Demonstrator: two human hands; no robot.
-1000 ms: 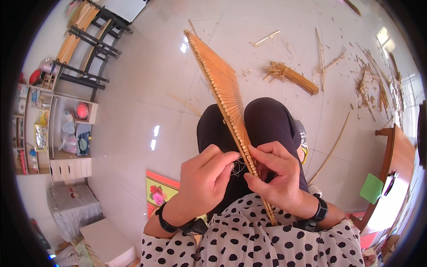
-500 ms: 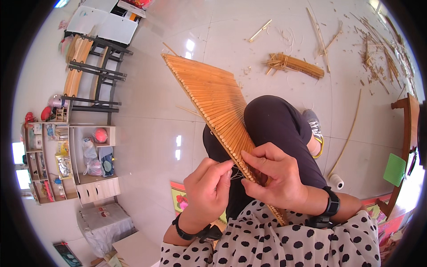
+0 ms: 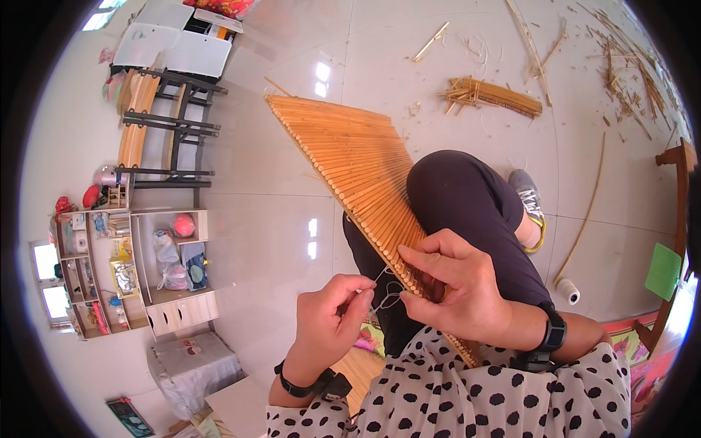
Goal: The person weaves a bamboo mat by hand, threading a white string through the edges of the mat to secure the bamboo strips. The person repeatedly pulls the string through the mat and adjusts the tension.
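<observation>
A panel of thin golden-brown sticks point(image 3: 358, 160), laid side by side and joined in a row, leans across my lap and against my raised knee. My right hand point(image 3: 460, 285) grips its near edge, thumb and fingers on either side of the round stick ends. Just left of that edge, my left hand point(image 3: 332, 314) pinches a thin pale thread point(image 3: 391, 286) between thumb and forefinger. The thread runs in loose loops from the pinch to the panel's edge beside my right fingers. Where it enters the sticks is too small to make out.
A bundle of sticks point(image 3: 496, 97) lies on the tiled floor ahead, with scattered scraps point(image 3: 628, 80) at far right. A white spool point(image 3: 567, 290) and a long thin cane point(image 3: 584, 212) lie right of my leg. Shelves point(image 3: 175, 255) stand at left.
My left hand has drawn away from the panel's edge, down and left, pulling the thread out into view. My right hand keeps its grip on the panel. The whole view has shifted slightly.
</observation>
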